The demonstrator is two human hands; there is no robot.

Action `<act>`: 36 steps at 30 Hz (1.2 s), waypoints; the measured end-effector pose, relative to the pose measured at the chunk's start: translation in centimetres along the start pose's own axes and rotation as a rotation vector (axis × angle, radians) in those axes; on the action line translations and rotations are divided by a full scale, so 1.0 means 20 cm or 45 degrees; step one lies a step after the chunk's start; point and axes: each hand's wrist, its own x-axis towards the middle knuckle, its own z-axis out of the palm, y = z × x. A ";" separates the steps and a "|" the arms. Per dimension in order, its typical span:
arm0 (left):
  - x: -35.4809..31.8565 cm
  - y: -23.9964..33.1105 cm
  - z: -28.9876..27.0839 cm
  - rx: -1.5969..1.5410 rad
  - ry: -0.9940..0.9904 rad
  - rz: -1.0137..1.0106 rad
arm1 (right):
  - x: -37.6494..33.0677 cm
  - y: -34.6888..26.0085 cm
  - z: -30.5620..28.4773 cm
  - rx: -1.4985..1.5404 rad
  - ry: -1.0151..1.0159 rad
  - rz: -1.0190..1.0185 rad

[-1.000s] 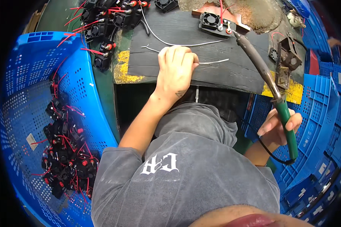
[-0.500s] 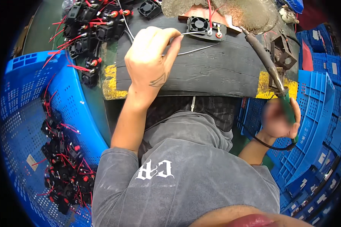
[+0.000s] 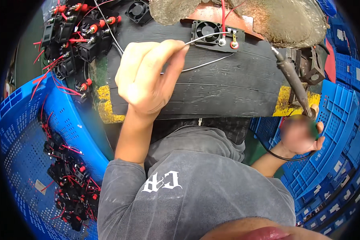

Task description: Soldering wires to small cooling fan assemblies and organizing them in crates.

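Observation:
My left hand (image 3: 148,78) pinches a thin silvery solder wire (image 3: 208,36) between thumb and fingertips. The wire's end reaches over a small black fan (image 3: 208,30) toward the terminals beside it. That fan sits in a black panel with a metal terminal (image 3: 222,41) and a red-ringed terminal (image 3: 234,45), and red wires rise from it. In my right hand (image 3: 299,138), partly blurred, is a soldering iron (image 3: 294,82) with a green handle. The iron's tip points up and away, to the right of the panel and apart from it.
Several black fan units (image 3: 84,44) with red wires pile up at the bench's left. More lie in a blue crate (image 3: 74,114) below. A copper-coloured plate (image 3: 212,14) stands behind the panel. Brown metal brackets (image 3: 314,68) and a blue crate (image 3: 336,116) are at the right.
The soldering iron has drawn back from near the panel, toward me and to the right. My left hand has shifted slightly left and nearer, still pinching the solder wire.

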 end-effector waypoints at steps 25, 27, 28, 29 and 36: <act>0.11 0.01 0.07 0.045 -0.171 0.018 | 0.14 0.13 0.11 -0.492 0.016 -0.139; 0.09 0.00 0.08 0.049 -0.163 0.026 | 0.15 0.13 0.13 -0.568 0.001 -0.043; 0.09 0.00 0.08 0.050 -0.157 0.041 | 0.15 0.14 0.14 -0.569 -0.004 -0.038; 0.09 -0.01 0.09 0.052 -0.153 0.034 | 0.15 0.15 0.14 -0.568 0.005 -0.032; 0.08 -0.02 0.11 0.078 -0.106 0.059 | 0.18 0.17 0.16 -0.529 -0.031 0.005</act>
